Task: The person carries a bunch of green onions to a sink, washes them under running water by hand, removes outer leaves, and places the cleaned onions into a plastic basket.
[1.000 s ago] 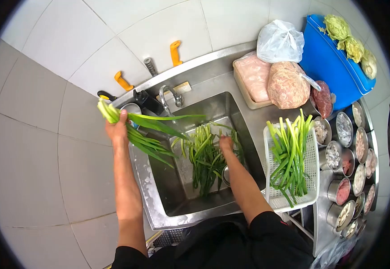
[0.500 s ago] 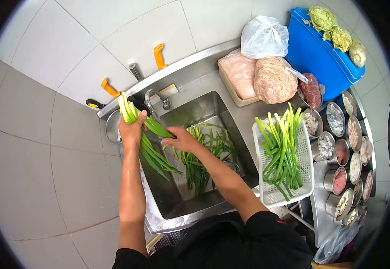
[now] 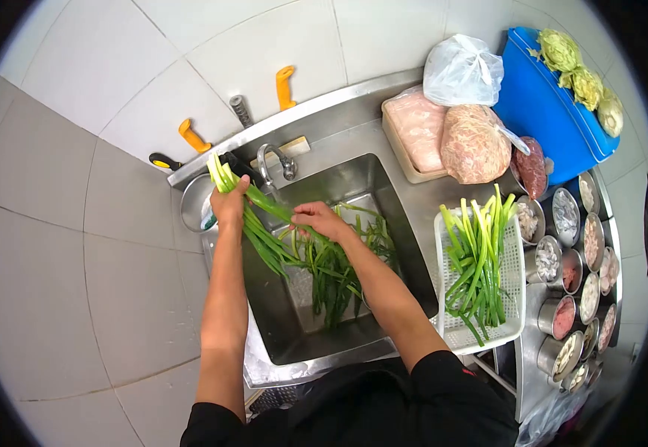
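Fingers (image 3: 305,209) in pinch on leaves (image 3: 273,206) (R hand (image 3: 322,221)), in curl round stalks (image 3: 221,174) (L hand (image 3: 229,205))

Left hand (image 3: 231,200) closed, right hand (image 3: 318,220) apparently pinching, both forearms extended forward.

A bunch of long, flat green leaves with pale stalk ends (image 3: 266,242) is slanting over the rectangular stainless-steel sink (image 3: 283,341), pale ends uppermost. Loose, tangled green stalks (image 3: 331,287) are lying inside. Trimmer-looking green-and-white stalks (image 3: 482,261) are resting in a white perforated basket (image 3: 515,287).
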### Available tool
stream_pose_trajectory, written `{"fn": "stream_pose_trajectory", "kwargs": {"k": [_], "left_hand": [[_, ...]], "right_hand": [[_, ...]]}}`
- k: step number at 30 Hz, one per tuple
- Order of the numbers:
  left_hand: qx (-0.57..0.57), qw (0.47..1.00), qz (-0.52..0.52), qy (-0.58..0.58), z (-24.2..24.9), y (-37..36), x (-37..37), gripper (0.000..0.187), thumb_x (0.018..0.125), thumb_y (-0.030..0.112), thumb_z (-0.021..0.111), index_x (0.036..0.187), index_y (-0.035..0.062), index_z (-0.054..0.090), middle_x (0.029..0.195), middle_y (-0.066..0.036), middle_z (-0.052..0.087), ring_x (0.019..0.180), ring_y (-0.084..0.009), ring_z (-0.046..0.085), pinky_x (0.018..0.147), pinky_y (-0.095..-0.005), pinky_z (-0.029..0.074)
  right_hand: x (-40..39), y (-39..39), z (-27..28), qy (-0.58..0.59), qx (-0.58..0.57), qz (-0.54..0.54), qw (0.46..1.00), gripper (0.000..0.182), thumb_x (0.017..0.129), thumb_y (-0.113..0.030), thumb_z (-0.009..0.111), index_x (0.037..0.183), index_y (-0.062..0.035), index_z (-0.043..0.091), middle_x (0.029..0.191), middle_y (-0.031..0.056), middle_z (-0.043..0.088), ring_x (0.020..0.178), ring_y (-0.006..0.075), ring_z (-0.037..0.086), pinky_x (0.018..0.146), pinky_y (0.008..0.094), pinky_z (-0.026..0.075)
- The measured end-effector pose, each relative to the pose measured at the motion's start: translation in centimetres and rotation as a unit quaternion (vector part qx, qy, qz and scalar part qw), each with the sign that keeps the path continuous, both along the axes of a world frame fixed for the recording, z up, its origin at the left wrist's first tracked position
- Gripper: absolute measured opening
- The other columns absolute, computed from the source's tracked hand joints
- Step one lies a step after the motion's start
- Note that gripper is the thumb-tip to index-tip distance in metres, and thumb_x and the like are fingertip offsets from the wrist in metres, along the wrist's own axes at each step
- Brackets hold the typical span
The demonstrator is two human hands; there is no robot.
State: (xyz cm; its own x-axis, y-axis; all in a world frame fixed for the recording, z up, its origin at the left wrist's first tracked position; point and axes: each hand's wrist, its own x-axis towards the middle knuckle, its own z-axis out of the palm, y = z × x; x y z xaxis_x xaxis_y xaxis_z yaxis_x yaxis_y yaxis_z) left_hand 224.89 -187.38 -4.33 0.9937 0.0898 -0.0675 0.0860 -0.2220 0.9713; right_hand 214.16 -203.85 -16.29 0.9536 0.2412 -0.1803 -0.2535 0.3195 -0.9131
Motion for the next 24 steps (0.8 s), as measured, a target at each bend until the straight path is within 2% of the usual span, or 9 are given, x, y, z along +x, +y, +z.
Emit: {"fn": "stream_pose_trajectory", "kwargs": {"k": [3,7,10,12,13,16,18,21,24], "left_hand": [[0.003,1.000,0.003,0.004,-0.2,0.2,1.3,0.020,0.076,0.013,0.077,0.082,0.0027,0.060,0.070,-0.007,0.061,0.052,-0.0165,0.055,0.047,-0.0309,0.045],[-0.001,1.000,0.006,-0.002,-0.7,0.4,2.5,0.022,0.076,0.016,0.078,0.081,0.0034,0.061,0.069,-0.006,0.062,0.052,-0.0164,0.055,0.047,-0.0306,0.045],[-0.012,1.000,-0.010,0.012,-1.0,0.2,2.3,0.024,0.077,0.016,0.078,0.083,0.0029,0.059,0.068,-0.007,0.061,0.051,-0.0167,0.055,0.048,-0.0312,0.045],[-0.019,0.999,-0.022,0.031,-1.3,-0.2,1.3,0.024,0.077,0.015,0.078,0.084,0.0022,0.058,0.068,-0.007,0.061,0.050,-0.0170,0.054,0.047,-0.0318,0.045],[-0.073,0.995,-0.043,0.057,-1.6,-0.5,0.6,0.025,0.078,0.018,0.077,0.085,0.0021,0.059,0.069,-0.007,0.061,0.053,-0.0171,0.055,0.049,-0.0324,0.045],[-0.160,0.963,-0.143,0.163,-6.0,-0.3,0.4,0.031,0.081,0.026,0.075,0.093,0.0025,0.059,0.076,-0.006,0.060,0.062,-0.0184,0.057,0.056,-0.0343,0.049],[-0.303,0.880,-0.186,0.314,-8.3,-1.5,0.2,0.027,0.083,0.020,0.071,0.100,0.0039,0.058,0.082,-0.005,0.057,0.070,-0.0204,0.058,0.065,-0.0376,0.053],[-0.338,0.848,-0.246,0.325,-8.6,-3.2,-1.4,0.031,0.083,0.010,0.065,0.110,0.0034,0.052,0.087,-0.008,0.054,0.078,-0.0248,0.059,0.078,-0.0450,0.054],[-0.363,0.828,-0.280,0.324,-8.7,-4.0,-2.1,0.035,0.084,0.007,0.063,0.115,0.0021,0.048,0.091,-0.011,0.056,0.084,-0.0288,0.060,0.081,-0.0476,0.054]], "right_hand": [[1.8,0.7,-1.5,-0.089,0.010,-0.048,0.995,0.036,0.080,-0.003,0.055,0.115,0.0012,0.062,0.095,0.0063,0.069,0.077,0.0109,0.061,0.067,0.0252,0.049],[2.8,0.9,-1.0,-0.066,0.075,-0.056,0.993,0.030,0.086,-0.014,0.060,0.112,0.0009,0.063,0.089,0.0047,0.069,0.074,0.0112,0.061,0.066,0.0258,0.048],[2.3,0.7,1.6,-0.025,-0.016,-0.078,0.997,0.026,0.088,-0.022,0.061,0.102,-0.0013,0.067,0.086,0.0055,0.069,0.075,0.0105,0.061,0.065,0.0255,0.047],[1.1,-0.3,3.6,0.015,-0.208,0.020,0.978,0.026,0.088,-0.026,0.061,0.093,-0.0011,0.068,0.085,0.0113,0.068,0.077,0.0148,0.063,0.066,0.0303,0.048],[0.0,-1.0,4.8,0.016,-0.211,0.016,0.977,0.026,0.088,-0.026,0.061,0.093,-0.0011,0.068,0.085,0.0113,0.068,0.077,0.0148,0.063,0.066,0.0303,0.048],[-6.9,-3.1,11.1,-0.028,-0.420,-0.129,0.898,0.033,0.085,-0.033,0.062,0.087,0.0003,0.066,0.070,0.0178,0.062,0.065,0.0291,0.061,0.061,0.0398,0.046],[-12.2,-5.2,15.3,-0.068,-0.517,-0.230,0.822,0.035,0.084,-0.035,0.062,0.083,0.0000,0.065,0.064,0.0207,0.057,0.061,0.0381,0.056,0.057,0.0432,0.043],[-20.9,-8.6,22.1,0.041,-0.612,-0.255,0.748,0.027,0.086,-0.029,0.063,0.088,-0.0021,0.067,0.074,0.0220,0.062,0.072,0.0417,0.061,0.064,0.0474,0.046],[-28.0,-12.0,23.0,0.108,-0.648,-0.338,0.674,0.023,0.084,-0.025,0.066,0.089,-0.0028,0.068,0.067,0.0205,0.061,0.062,0.0367,0.061,0.057,0.0431,0.045]]}}
